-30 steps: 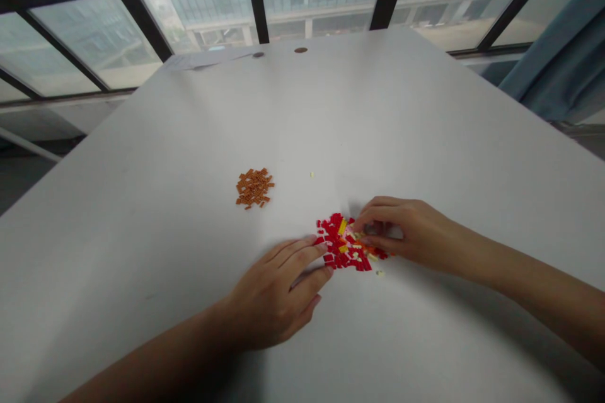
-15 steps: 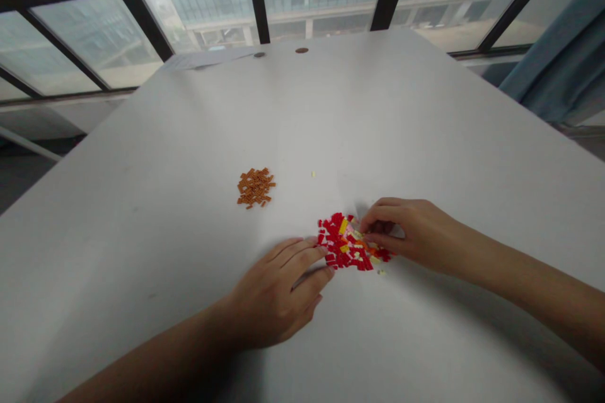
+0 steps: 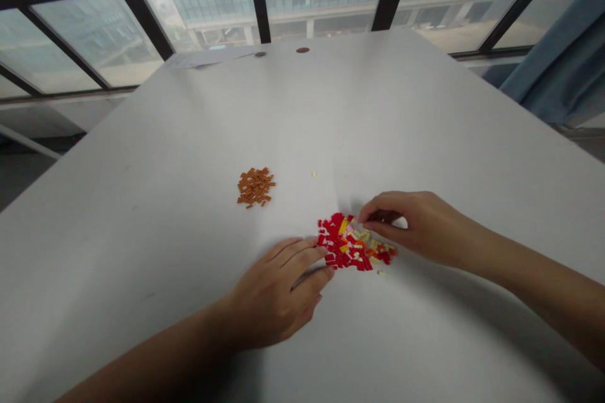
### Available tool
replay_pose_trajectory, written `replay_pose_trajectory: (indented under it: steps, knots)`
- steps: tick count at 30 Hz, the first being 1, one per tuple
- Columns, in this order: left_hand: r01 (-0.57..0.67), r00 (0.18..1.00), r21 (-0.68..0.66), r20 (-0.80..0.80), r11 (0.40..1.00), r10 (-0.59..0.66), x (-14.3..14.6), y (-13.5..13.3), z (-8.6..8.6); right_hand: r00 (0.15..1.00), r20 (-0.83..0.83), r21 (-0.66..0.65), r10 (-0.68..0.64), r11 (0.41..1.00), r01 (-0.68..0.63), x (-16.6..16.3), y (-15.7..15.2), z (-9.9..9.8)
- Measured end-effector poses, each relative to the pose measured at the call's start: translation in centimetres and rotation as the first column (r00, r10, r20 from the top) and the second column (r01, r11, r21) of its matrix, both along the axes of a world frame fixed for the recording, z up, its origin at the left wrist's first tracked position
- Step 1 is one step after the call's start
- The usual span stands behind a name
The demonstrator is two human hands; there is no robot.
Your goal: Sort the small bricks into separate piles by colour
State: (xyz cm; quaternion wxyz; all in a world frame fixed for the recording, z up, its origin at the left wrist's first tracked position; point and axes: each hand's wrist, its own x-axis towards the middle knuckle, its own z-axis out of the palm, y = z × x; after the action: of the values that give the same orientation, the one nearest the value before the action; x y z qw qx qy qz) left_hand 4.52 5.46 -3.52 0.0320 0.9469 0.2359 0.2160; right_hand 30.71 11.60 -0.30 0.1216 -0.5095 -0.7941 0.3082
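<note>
On the white counter (image 3: pixel 142 201) we have two lots of small toy bricks. The orange bricks (image 3: pixel 255 187) already sit in a tight pile of their own, well apart from our hands. The mixed heap (image 3: pixel 347 242) in front of us is still mostly red, with yellow, cream and orange pieces scattered through it, so much remains jumbled. Our left hand (image 3: pixel 271 302) lies with its grip apart, resting against the heap's near edge. Our right hand (image 3: pixel 416 227) sits at the heap's far edge, its grip nearly together; we cannot tell whether it clamps a brick. A single cream brick (image 3: pixel 312 174) lies alone beyond the heap.
</note>
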Motion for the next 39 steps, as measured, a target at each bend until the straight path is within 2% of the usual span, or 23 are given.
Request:
replay_pose_trajectory:
  steps: [4,10,14,21,24,27,31,35,37,39]
  knots:
    - [-0.010,1.000,0.010,-0.004,1.000,0.010,0.0,0.0,0.0,1.000,-0.027,0.026,-0.001,1.000,0.001,-0.8,1.0,0.7]
    - [-0.009,1.000,0.004,-0.012,1.000,0.009,-0.1,0.0,0.1,0.998,-0.022,-0.023,0.052,0.998,-0.052,-1.2,1.9,1.4]
    - [-0.011,1.000,0.006,0.003,1.000,0.011,-0.1,0.0,0.1,0.998,-0.054,0.044,-0.027,0.999,0.030,-1.8,3.2,1.5]
    - [-0.015,1.000,-0.004,-0.008,1.000,0.015,-0.1,0.0,0.3,0.969,-0.216,0.166,-0.123,0.973,0.161,-4.8,8.2,-0.9]
    - [-0.022,1.000,-0.006,-0.008,1.000,0.022,-0.2,0.0,0.3,0.963,-0.230,0.152,-0.137,0.973,0.175,-5.6,9.3,-1.8]
    - [-0.022,1.000,-0.004,0.005,1.000,0.022,-0.3,0.0,0.2,0.971,-0.208,0.126,-0.121,0.981,0.149,-5.9,9.5,-2.2]
    - [-0.018,1.000,0.004,0.013,1.000,0.018,-0.2,0.0,0.0,0.971,-0.208,0.157,-0.117,0.976,0.151,-5.8,9.4,-2.5]
    - [-0.021,1.000,0.007,0.007,1.000,0.021,-0.1,-0.1,0.0,0.973,-0.206,0.212,-0.104,0.966,0.148,-4.9,8.7,-1.8]
    - [-0.026,1.000,0.008,-0.002,1.000,0.026,-0.2,-0.1,0.0,0.987,-0.147,0.256,-0.060,0.962,0.096,-4.0,7.6,-1.0]
    - [-0.025,1.000,0.015,-0.003,1.000,0.025,-0.2,-0.1,0.0,0.999,-0.037,0.248,0.032,0.969,-0.022,-2.8,6.2,0.0]
